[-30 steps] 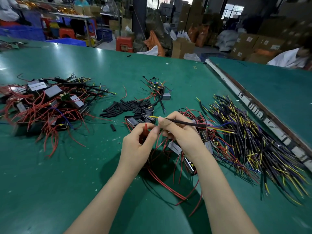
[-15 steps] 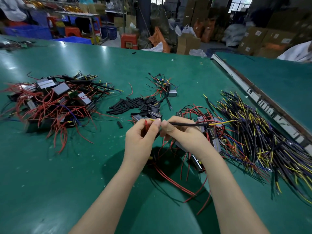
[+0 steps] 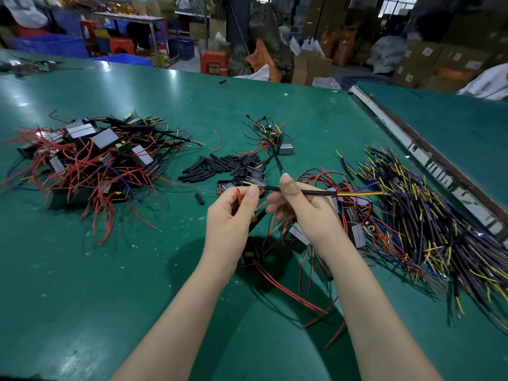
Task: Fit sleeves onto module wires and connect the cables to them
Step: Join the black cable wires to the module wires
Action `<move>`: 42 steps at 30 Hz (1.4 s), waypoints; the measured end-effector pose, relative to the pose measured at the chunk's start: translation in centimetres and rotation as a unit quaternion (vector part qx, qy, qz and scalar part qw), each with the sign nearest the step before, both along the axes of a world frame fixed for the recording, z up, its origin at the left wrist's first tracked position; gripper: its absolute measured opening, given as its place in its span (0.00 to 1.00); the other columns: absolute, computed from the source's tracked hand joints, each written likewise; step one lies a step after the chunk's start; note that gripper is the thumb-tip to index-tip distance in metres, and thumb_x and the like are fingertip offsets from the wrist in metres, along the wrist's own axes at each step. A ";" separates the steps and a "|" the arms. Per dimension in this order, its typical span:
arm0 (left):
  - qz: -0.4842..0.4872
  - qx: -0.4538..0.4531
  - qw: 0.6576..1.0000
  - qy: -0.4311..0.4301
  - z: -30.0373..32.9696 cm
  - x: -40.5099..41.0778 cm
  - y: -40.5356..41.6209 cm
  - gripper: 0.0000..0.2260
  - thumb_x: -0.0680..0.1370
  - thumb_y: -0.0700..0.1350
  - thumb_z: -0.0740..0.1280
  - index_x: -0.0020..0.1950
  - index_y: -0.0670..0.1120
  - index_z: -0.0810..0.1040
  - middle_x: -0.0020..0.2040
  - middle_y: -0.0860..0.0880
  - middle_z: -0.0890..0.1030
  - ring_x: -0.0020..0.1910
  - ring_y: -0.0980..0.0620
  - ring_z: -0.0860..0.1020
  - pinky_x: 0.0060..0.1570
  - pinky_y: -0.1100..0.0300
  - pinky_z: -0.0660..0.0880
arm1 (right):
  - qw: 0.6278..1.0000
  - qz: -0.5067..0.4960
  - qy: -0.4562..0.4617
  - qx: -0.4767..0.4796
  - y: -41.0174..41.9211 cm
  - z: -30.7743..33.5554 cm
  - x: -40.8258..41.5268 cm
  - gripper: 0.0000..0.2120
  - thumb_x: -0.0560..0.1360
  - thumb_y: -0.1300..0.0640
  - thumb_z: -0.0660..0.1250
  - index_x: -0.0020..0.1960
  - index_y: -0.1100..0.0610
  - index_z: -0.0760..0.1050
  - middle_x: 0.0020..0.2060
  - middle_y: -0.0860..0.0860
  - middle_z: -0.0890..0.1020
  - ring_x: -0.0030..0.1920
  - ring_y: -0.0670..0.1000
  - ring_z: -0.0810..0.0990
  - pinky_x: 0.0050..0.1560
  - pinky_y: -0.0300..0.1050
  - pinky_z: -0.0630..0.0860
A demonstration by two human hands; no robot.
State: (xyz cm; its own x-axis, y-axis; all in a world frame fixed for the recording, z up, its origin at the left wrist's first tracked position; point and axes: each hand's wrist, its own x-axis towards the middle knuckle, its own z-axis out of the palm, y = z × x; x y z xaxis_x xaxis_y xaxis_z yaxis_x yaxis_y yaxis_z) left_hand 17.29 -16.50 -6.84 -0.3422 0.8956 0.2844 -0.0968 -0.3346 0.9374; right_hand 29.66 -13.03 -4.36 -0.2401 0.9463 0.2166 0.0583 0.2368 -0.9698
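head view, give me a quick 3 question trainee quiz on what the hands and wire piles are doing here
1. True or false: the right hand holds a black cable with yellow and blue wires showing at its far end.
2. Multiple choice: the loose black sleeves lie (A) in a blue bin, (B) on the green table between the two module piles, (C) in the left hand.
3. Fill in: the left hand pinches a thin ____ coloured wire.

Key: 1 true; 2 B; 3 red
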 end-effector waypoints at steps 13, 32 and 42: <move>-0.012 0.011 1.000 0.003 0.1 0.3 -0.2 0.07 0.80 0.40 0.63 0.44 0.46 0.79 0.26 0.57 0.71 0.30 0.60 0.68 0.35 0.72 0.69 | 0.995 -0.103 0.010 -0.001 0.2 -1.2 -0.7 0.23 0.75 0.36 0.60 0.34 0.50 0.82 0.30 0.50 0.83 0.28 0.47 0.77 0.38 0.41 0.73; 0.133 0.021 0.962 0.237 -1.2 -0.5 0.3 0.07 0.76 0.50 0.63 0.43 0.50 0.78 0.32 0.54 0.77 0.31 0.58 0.71 0.35 0.60 0.70 | 0.967 -0.215 -0.095 0.093 -0.4 -1.6 -1.8 0.21 0.78 0.40 0.57 0.30 0.47 0.74 0.26 0.41 0.80 0.30 0.46 0.79 0.44 0.57 0.78; 0.069 0.017 0.975 0.209 -1.1 -0.2 0.4 0.06 0.76 0.49 0.63 0.40 0.52 0.76 0.30 0.51 0.75 0.30 0.57 0.69 0.35 0.64 0.68 | 0.951 -0.240 -0.141 0.137 -0.3 -0.9 -1.4 0.24 0.80 0.43 0.55 0.36 0.57 0.78 0.28 0.49 0.82 0.31 0.52 0.82 0.46 0.52 0.77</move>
